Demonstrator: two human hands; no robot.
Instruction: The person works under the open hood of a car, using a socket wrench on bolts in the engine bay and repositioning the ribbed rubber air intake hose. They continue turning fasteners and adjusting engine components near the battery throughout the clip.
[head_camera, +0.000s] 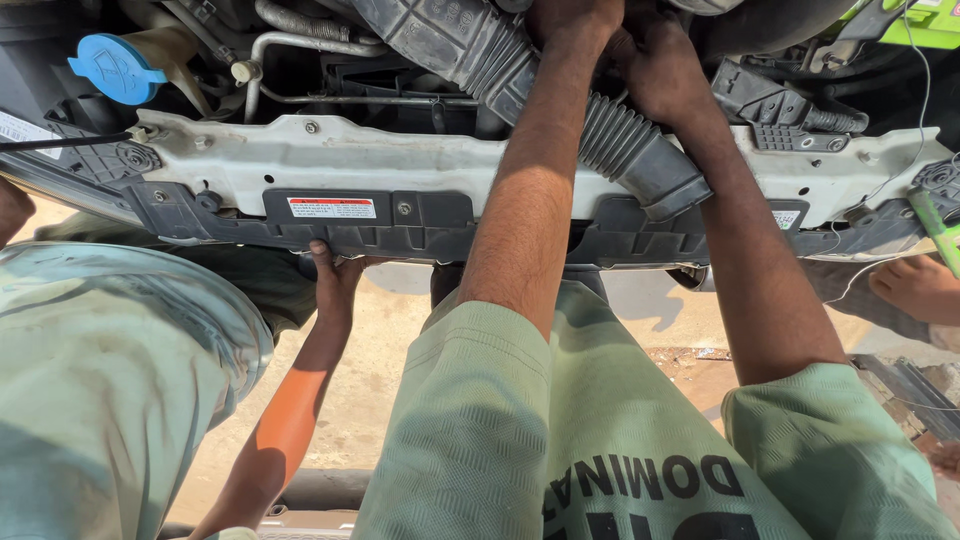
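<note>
Left hand, right hand deep behind corrugated intake hose; grip state hidden. Risk: knuckles scrape white radiator support, co-worker's hand pinched under front edge.

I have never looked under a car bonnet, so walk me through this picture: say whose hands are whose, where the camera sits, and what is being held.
The camera is worn on a person's head and looks down into a car's engine bay. That person's two arms reach forward from pale green sleeves. The left hand and right hand rest on or beside the black ribbed air hose, near the top; whether they grip it is hidden. Below runs a whitish metal crossbar with a black plastic panel under it. A blue reservoir cap sits top left. Two other people help: one hand presses the panel's lower edge, another hand waits at the right.
</note>
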